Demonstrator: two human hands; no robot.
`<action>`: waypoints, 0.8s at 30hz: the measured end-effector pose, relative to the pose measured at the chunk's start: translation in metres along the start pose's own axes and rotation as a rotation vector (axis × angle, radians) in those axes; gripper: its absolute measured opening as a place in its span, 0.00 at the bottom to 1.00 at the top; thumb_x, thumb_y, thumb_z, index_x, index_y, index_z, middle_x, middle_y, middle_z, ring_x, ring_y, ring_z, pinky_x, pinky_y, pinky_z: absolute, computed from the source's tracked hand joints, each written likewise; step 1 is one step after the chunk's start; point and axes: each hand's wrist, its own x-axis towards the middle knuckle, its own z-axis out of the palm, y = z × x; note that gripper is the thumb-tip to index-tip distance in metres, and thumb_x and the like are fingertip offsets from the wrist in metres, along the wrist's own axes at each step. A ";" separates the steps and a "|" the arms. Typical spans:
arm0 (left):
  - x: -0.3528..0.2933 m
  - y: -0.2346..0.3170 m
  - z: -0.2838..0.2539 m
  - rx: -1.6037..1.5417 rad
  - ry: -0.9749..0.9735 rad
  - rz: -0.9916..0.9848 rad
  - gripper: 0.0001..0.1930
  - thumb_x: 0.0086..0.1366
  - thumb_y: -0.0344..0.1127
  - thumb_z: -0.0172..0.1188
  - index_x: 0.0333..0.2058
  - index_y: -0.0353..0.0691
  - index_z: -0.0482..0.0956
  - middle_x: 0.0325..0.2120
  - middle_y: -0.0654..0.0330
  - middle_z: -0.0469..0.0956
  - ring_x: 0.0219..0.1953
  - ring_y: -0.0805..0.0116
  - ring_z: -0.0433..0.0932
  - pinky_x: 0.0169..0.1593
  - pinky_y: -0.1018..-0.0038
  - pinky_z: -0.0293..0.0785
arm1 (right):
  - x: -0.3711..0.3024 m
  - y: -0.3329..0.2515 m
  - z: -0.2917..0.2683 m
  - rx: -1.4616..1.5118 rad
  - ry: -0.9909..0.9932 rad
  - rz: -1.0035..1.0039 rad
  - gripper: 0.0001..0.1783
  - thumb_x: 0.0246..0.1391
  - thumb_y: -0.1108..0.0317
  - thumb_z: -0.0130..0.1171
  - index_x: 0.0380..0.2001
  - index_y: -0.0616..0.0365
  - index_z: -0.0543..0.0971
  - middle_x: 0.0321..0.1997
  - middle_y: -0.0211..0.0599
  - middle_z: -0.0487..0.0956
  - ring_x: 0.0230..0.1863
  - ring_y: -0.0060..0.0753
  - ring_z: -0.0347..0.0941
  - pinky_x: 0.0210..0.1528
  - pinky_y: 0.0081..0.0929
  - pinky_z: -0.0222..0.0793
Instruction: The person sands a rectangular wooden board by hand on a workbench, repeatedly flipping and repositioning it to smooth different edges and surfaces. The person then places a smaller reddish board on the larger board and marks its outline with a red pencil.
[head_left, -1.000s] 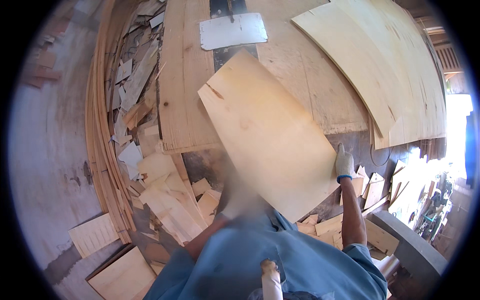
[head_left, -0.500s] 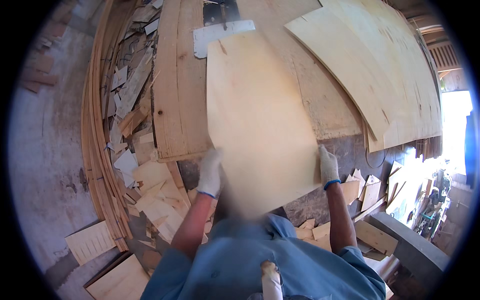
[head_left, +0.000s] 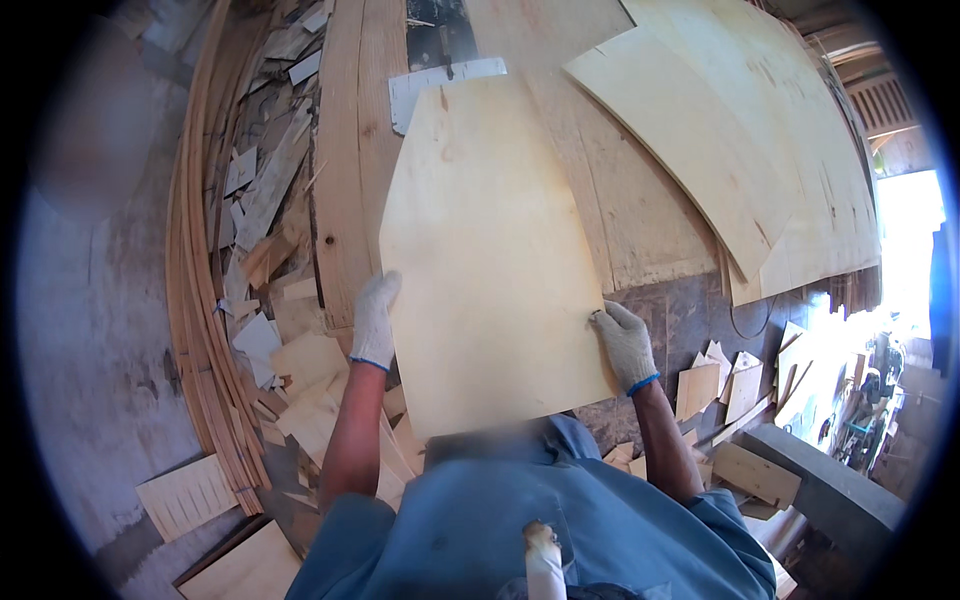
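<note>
A pale thin plywood sheet with angled sides spans the space in front of me. My left hand, in a white knit glove with a blue cuff, is closed on its left edge. At the right edge, my right hand, gloved the same way, grips the sheet with the thumb uppermost. The sheet's far end reaches a whitish flat plate on the wooden work table. Beyond that plate, a dark panel is set between the boards. Fingers under the sheet are hidden.
Large plywood sheets lie stacked at the far right. Long thin wood strips run along the left, beside heaped offcuts. More scrap pieces stand at the right, near a grey beam.
Both hands have shifted left with the plywood sheet, the left also slightly farther away and the right slightly nearer. The sheet has turned a little, and its near left corner has swung left.
</note>
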 end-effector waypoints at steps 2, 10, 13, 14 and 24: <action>0.007 0.006 -0.006 0.005 -0.007 0.008 0.19 0.72 0.45 0.54 0.47 0.32 0.79 0.39 0.58 0.81 0.39 0.71 0.80 0.43 0.74 0.77 | 0.006 0.000 0.001 -0.022 -0.005 0.012 0.13 0.62 0.68 0.57 0.45 0.64 0.82 0.34 0.24 0.80 0.37 0.16 0.73 0.41 0.20 0.70; 0.027 0.023 -0.019 -0.010 -0.011 -0.014 0.17 0.71 0.44 0.55 0.45 0.33 0.79 0.38 0.58 0.81 0.36 0.71 0.80 0.40 0.73 0.77 | 0.007 -0.023 0.026 -0.050 0.062 0.025 0.11 0.61 0.66 0.57 0.33 0.64 0.80 0.28 0.25 0.76 0.34 0.16 0.70 0.38 0.22 0.68; 0.030 0.027 -0.020 -0.049 -0.007 -0.029 0.17 0.71 0.44 0.55 0.46 0.34 0.78 0.38 0.59 0.81 0.37 0.71 0.80 0.40 0.73 0.78 | 0.007 -0.033 0.031 -0.051 0.062 0.033 0.11 0.60 0.66 0.57 0.32 0.64 0.80 0.28 0.25 0.76 0.33 0.16 0.70 0.38 0.22 0.68; 0.029 0.031 -0.016 -0.087 -0.002 -0.050 0.17 0.71 0.44 0.55 0.46 0.34 0.78 0.38 0.59 0.81 0.37 0.71 0.80 0.40 0.73 0.78 | 0.007 -0.033 0.031 -0.036 0.064 0.036 0.11 0.60 0.66 0.57 0.32 0.64 0.80 0.28 0.25 0.76 0.33 0.16 0.70 0.37 0.23 0.68; 0.039 0.036 -0.017 -0.112 -0.006 -0.107 0.20 0.71 0.44 0.55 0.51 0.33 0.77 0.43 0.57 0.81 0.42 0.68 0.82 0.47 0.71 0.79 | 0.014 -0.043 0.036 0.081 0.088 0.071 0.13 0.58 0.64 0.57 0.32 0.67 0.79 0.26 0.31 0.75 0.32 0.19 0.69 0.35 0.27 0.67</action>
